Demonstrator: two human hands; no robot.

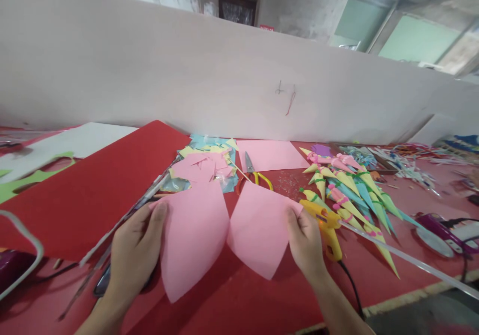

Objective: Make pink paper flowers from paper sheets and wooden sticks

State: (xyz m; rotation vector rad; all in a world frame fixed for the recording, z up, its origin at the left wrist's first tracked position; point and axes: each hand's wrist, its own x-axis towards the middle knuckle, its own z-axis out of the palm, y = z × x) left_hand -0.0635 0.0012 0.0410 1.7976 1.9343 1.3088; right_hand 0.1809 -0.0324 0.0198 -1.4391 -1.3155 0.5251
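Observation:
Pink paper hangs between my two hands above the red table. My left hand (139, 240) pinches the outer edge of the left pink paper piece (196, 240), thumb on top. In my right hand (305, 240) is the upper right corner of the right pink paper piece (258, 227). The inner edges of both pieces meet or nearly touch at the middle; whether they are joined there I cannot tell. Just behind them lie scissors (256, 174) with yellow handles. A yellow glue gun (325, 222) with a clear glue stick rests beside my right hand.
Paper scraps (205, 163) are heaped behind the left piece, next to a flat pink sheet (271, 155). Several small paper cones (352, 190) are piled at the right. A large red sheet (97, 185) covers the left side. A white partition (168, 70) stands behind the table.

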